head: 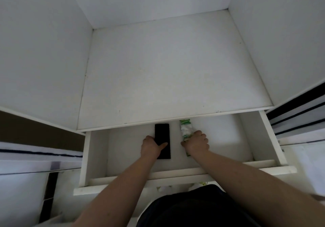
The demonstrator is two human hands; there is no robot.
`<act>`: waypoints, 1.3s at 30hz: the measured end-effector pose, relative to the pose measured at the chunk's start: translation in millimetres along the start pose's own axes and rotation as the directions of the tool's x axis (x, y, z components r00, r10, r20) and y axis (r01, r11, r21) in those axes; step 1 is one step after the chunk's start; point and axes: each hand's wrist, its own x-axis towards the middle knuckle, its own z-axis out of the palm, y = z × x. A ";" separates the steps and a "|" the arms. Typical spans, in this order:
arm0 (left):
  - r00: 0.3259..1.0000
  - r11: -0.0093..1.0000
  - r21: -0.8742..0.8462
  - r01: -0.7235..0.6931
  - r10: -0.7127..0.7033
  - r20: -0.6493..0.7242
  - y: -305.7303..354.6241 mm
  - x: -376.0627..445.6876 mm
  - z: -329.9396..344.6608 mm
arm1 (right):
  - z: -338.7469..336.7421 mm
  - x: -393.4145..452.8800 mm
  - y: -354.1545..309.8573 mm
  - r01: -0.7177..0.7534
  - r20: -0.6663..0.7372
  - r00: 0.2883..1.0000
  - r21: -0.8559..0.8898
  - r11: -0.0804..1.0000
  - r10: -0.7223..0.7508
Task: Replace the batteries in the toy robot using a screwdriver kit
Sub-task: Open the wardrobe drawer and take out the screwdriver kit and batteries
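Note:
A white drawer (95, 156) stands pulled out toward me below a white shelf. Inside it lies a flat black rectangular case (162, 131), and my left hand (151, 146) grips its left edge with the thumb across the top. To the right lies a green and white pack (185, 130), likely batteries. My right hand (197, 143) is closed around the near end of that pack. The toy robot is not in view.
A bare white shelf (172, 68) sits between white side walls above the drawer. Dark-striped white panels (299, 114) flank the right side, and similar ones show at the left (35, 152). My dark clothing fills the bottom centre.

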 end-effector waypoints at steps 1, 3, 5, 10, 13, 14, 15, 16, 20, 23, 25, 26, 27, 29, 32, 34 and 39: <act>1.000 1.000 0.001 0.002 -0.002 0.010 -0.8 0.8 0.1 | 0.5 1.0 0.4 -0.010 0.000 1.000 0.000 1.000 0.010; 1.000 1.000 -0.004 0.005 -0.005 0.025 -2.3 2.3 1.1 | 0.8 3.3 -0.1 -0.039 0.011 0.999 0.006 0.999 0.039; 0.999 1.000 -0.016 0.007 -0.006 0.031 -2.6 2.0 0.6 | 1.8 4.5 -1.6 -0.064 0.021 0.998 0.015 0.998 0.064; 0.997 0.996 -0.090 -0.027 0.034 0.072 -5.2 -4.4 2.9 | 5.0 2.3 -1.5 -0.039 -0.032 0.999 0.029 0.999 0.040; 0.989 0.988 -0.124 -0.091 0.105 0.109 -8.4 -10.2 6.7 | 3.2 -0.2 2.4 0.008 -0.034 0.999 0.020 1.000 -0.007; 0.985 0.984 -0.140 -0.107 0.124 0.121 -9.4 -11.9 7.6 | 1.3 -0.7 4.5 0.023 -0.023 0.999 0.039 0.999 -0.022; 0.982 0.980 -0.163 -0.113 0.136 0.133 -10.5 -13.6 8.0 | -0.8 -1.0 6.8 0.032 -0.011 0.999 0.070 0.997 -0.032; 0.980 0.975 -0.191 -0.110 0.139 0.142 -11.7 -14.5 8.8 | -2.9 -1.5 8.9 0.038 0.004 0.999 0.105 0.994 -0.039; 0.978 0.956 -0.275 -0.099 0.145 0.150 -13.1 -20.4 12.9 | -6.8 -5.4 15.1 0.083 0.025 0.996 0.124 0.989 -0.087; 0.978 0.943 -0.316 -0.105 0.156 0.139 -11.7 -24.7 17.2 | -7.7 -10.5 15.1 0.087 0.021 0.996 0.104 0.991 -0.090; 0.975 0.939 -0.323 -0.118 0.171 0.140 -10.3 -28.0 18.3 | -10.1 -12.3 13.1 0.078 0.022 0.996 0.108 0.991 -0.081; 0.974 0.939 -0.321 -0.125 0.178 0.143 -9.5 -29.5 18.5 | -11.3 -12.3 12.4 0.063 0.029 0.997 0.122 0.991 -0.067; 0.971 0.939 -0.318 -0.133 0.187 0.146 -8.7 -31.0 18.4 | -12.7 -12.7 11.7 0.044 0.041 0.998 0.137 0.990 -0.050; 0.968 0.934 -0.327 -0.148 0.205 0.146 -7.3 -32.9 18.0 | -15.1 -12.8 12.0 0.017 0.056 0.998 0.171 0.985 -0.027; 0.964 0.917 -0.364 -0.161 0.226 0.143 -5.1 -35.1 15.9 | -20.4 -17.1 14.2 0.014 0.068 0.997 0.235 0.972 -0.030; 0.961 0.905 -0.388 -0.171 0.240 0.136 -4.2 -36.7 13.6 | -25.5 -21.9 16.0 0.010 0.090 0.995 0.298 0.955 -0.038; 0.949 0.855 -0.487 -0.177 0.279 0.145 -3.0 -39.9 13.2 | -40.2 -34.2 22.2 0.022 0.111 0.990 0.455 0.890 -0.081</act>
